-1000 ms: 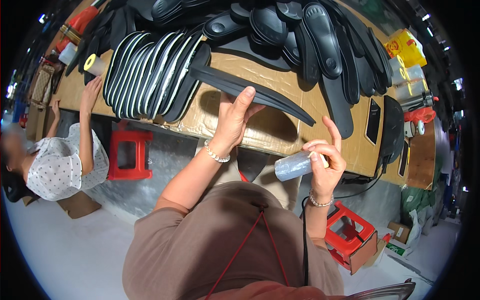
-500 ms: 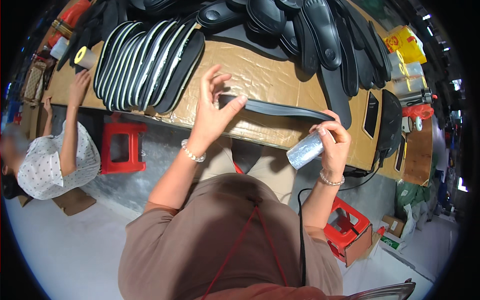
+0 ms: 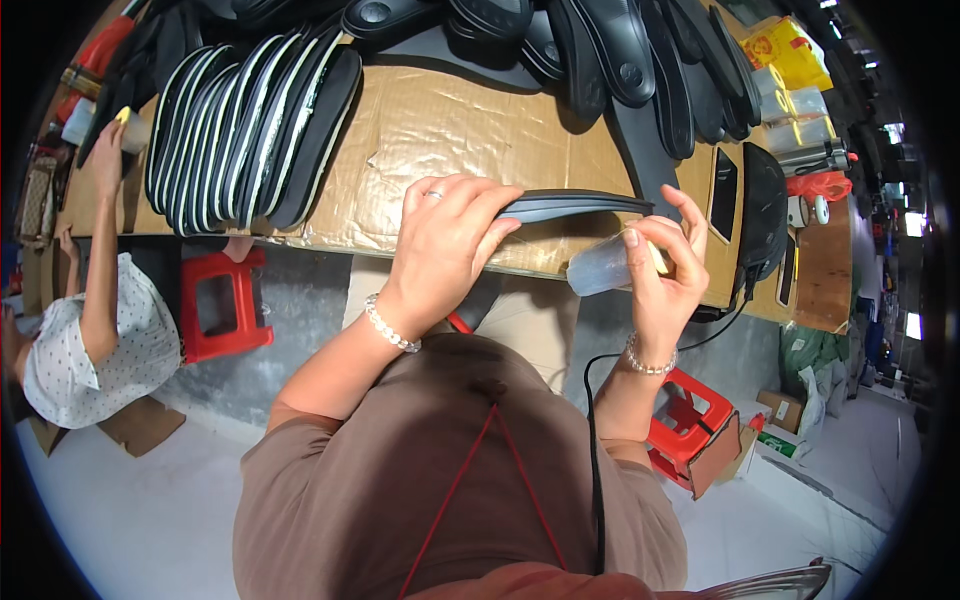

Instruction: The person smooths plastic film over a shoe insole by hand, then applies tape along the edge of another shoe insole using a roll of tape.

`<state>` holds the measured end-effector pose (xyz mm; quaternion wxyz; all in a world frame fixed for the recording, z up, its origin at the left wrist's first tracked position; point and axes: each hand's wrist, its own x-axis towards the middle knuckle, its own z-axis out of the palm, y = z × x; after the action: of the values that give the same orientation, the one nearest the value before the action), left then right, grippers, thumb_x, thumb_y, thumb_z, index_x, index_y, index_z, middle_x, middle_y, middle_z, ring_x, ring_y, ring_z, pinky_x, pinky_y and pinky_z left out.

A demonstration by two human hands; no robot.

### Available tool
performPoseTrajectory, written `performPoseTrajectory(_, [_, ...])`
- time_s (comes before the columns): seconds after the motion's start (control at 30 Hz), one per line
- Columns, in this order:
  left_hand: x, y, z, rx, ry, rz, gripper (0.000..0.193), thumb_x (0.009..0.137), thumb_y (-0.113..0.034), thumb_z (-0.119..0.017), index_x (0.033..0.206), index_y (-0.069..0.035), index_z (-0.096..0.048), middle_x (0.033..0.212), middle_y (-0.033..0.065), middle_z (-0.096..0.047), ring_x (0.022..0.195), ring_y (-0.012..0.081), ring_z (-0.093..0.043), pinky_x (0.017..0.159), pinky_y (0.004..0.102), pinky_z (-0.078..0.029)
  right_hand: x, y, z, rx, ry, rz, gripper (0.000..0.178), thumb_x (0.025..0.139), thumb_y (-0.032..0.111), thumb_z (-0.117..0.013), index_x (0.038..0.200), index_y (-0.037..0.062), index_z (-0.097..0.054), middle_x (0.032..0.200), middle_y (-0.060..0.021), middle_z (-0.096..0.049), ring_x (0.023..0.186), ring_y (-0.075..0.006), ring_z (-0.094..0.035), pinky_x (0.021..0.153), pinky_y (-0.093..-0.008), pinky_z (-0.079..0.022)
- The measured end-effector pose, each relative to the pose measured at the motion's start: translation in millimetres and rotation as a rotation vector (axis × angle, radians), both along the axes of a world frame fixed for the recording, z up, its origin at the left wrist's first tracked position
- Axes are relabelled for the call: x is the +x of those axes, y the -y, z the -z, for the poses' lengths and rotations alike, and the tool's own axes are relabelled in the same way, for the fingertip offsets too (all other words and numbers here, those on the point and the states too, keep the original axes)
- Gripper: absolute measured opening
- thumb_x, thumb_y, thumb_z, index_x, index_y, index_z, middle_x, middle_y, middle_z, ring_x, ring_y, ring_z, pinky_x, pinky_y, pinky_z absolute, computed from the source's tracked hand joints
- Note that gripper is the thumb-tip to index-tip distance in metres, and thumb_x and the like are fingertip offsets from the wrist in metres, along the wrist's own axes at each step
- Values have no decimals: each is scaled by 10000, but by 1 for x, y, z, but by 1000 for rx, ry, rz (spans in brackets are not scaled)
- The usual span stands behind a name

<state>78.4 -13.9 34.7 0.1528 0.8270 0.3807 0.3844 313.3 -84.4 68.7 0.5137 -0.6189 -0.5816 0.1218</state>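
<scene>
My left hand [image 3: 445, 240] is closed around the left end of a black shoe sole [image 3: 575, 204], which is held edge-on above the table's front edge. In my right hand [image 3: 668, 265] is a roll of clear film [image 3: 598, 266], gripped at its right end between thumb and fingers. The roll hangs just below the sole's right end, and my raised fingers are close to that end. Whether film runs from the roll to the sole I cannot tell. To the left, a row of black soles with white edges [image 3: 250, 130] stands on the cardboard-covered table [image 3: 400, 130].
Loose black soles [image 3: 625, 75] are heaped along the far side. Several film rolls [image 3: 800, 105] and a yellow bag [image 3: 785, 52] lie far right, near a black machine [image 3: 763, 215]. A co-worker's hand [image 3: 105, 160] touches another roll at left. Red stools [image 3: 222, 305] stand below.
My left hand has closed further over the sole's end. My right fingers have lifted off the sole's right end, with the roll still held. The co-worker's hand has reached farther across the table.
</scene>
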Motion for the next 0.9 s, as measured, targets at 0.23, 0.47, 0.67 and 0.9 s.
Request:
performPoseTrajectory(0.23, [-3, 6, 6, 9, 6, -12, 347, 888, -247, -755, 1209, -124, -706, 1125, 40, -695, 1081, 250, -631, 959, 403, -409, -59, -1, -1, -79, 102, -125, 156, 778, 42, -855, 893, 35, -749, 1106, -143, -595, 856, -223, -646, 774, -333, -535])
performPoseTrajectory(0.47, [-16, 5, 9, -24, -19, 58, 441, 876, -113, -750, 1301, -119, -633, 1166, 56, -700, 1097, 280, -651, 956, 415, -470, -60, -19, 13, 14, 171, -59, 161, 783, 39, -859, 883, 17, -735, 1086, -138, -586, 834, -213, -626, 742, -333, -521])
performPoseTrajectory(0.67, [-13, 4, 13, -64, 137, 113, 365, 852, -19, -732, 1190, -72, -605, 1171, 98, -718, 1064, 311, -696, 899, 405, -538, -57, -12, 5, -84, 131, -80, 117, 806, 41, -823, 873, 3, -735, 950, -119, -593, 826, -230, -612, 724, -338, -507])
performPoseTrajectory(0.9, [-11, 6, 14, -34, 117, 156, 354, 845, 0, -730, 1170, -56, -602, 1205, 106, -715, 1103, 306, -691, 938, 401, -535, -59, -17, 7, -153, 108, -52, 119, 795, 63, -822, 844, -4, -737, 882, -122, -599, 795, -257, -617, 714, -356, -511])
